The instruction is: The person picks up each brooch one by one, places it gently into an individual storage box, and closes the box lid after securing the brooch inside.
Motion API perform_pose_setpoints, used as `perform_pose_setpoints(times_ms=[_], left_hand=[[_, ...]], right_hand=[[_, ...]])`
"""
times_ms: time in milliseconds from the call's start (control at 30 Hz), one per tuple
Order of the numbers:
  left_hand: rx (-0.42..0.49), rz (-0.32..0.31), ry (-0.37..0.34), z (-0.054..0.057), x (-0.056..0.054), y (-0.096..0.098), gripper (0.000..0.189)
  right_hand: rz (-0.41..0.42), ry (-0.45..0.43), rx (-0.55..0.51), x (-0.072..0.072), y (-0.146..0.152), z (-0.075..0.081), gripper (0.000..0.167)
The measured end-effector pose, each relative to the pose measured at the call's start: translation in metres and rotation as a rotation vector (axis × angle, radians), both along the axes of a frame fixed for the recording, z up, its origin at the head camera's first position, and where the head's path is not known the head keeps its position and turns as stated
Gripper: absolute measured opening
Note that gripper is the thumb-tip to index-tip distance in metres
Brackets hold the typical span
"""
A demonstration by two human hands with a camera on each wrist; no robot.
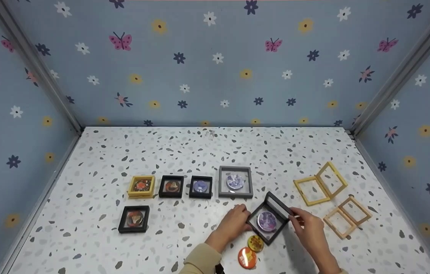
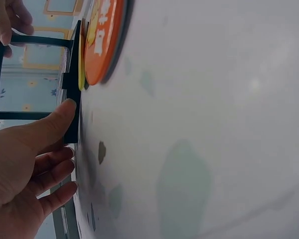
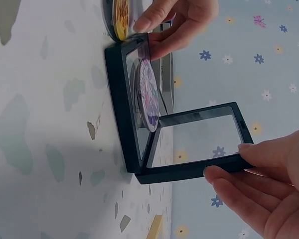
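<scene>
A black hinged display frame stands partly open on the table, its lid raised. A round purple badge lies on the clear film in its base half. My left hand grips the left corner of the base, the thumb on the rim in the left wrist view. My right hand pinches the edge of the raised lid between thumb and fingers. Just in front of the frame lie a yellow badge and an orange badge, close to my left hand.
Behind stands a grey frame with a badge. Two small black frames, a yellow frame and another black frame are at left. Open yellow and wooden frames lie right. Patterned walls enclose the table.
</scene>
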State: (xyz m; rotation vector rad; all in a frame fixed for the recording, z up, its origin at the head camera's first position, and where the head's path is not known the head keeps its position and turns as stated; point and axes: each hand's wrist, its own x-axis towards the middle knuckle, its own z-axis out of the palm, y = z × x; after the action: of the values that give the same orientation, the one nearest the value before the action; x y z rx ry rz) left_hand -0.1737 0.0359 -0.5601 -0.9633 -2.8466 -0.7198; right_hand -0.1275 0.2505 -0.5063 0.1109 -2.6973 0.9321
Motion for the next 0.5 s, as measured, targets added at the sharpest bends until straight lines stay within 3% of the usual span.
perform_pose_setpoints(times_ms=[100, 367, 500], left_hand=[[0.016, 0.002, -0.004, 0.000, 0.000, 0.000, 0.024], [0.044, 0.018, -0.099, -0.001, -0.002, 0.000, 0.022], [0.052, 0.014, -0.088, -0.002, -0.003, 0.000, 0.023]], right_hand=[[0.024, 0.009, 0.010, 0.003, -0.003, 0.000, 0.018], [0.068, -0.058, 0.031, 0.012, -0.013, -0.003, 0.017], [0.110, -0.060, 0.045, 0.016, -0.017, -0.005, 0.017]])
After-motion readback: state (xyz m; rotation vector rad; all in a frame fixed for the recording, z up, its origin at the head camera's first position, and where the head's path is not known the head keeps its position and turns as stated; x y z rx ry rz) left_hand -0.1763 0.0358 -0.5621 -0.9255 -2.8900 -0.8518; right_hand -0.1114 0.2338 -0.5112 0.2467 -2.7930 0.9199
